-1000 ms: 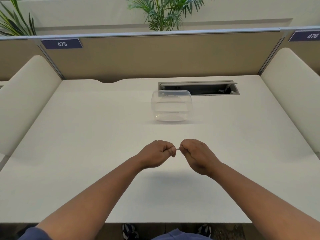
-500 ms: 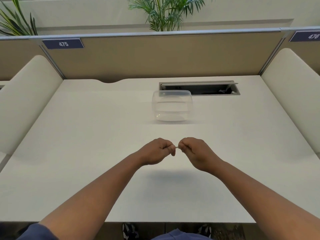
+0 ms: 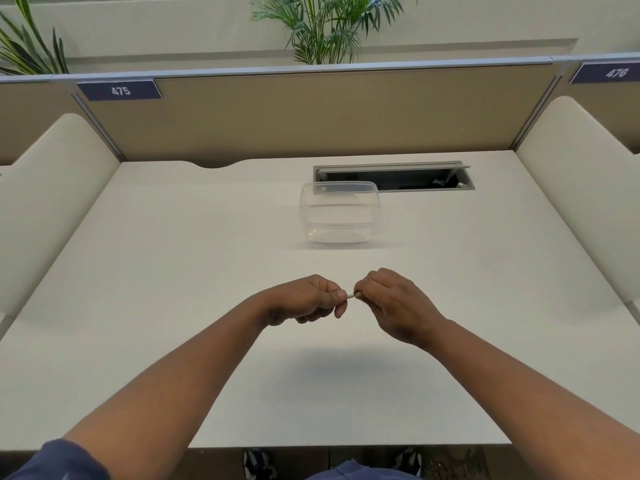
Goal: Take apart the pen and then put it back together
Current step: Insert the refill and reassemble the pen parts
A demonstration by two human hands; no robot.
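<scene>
I am holding a thin white pen (image 3: 350,296) level above the smooth pale counter (image 3: 173,271), my left hand (image 3: 308,299) and right hand (image 3: 394,303) each clenching one end in a curled grip. A clear, rounded plastic container (image 3: 341,213) is sitting well beyond.

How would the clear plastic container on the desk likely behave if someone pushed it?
The clear plastic container looks thin-walled and empty, so it is probably light and would slide easily on the smooth desk. Its broad, low shape suggests it would skid rather than tip. The thin walls may flex if squeezed.
</scene>
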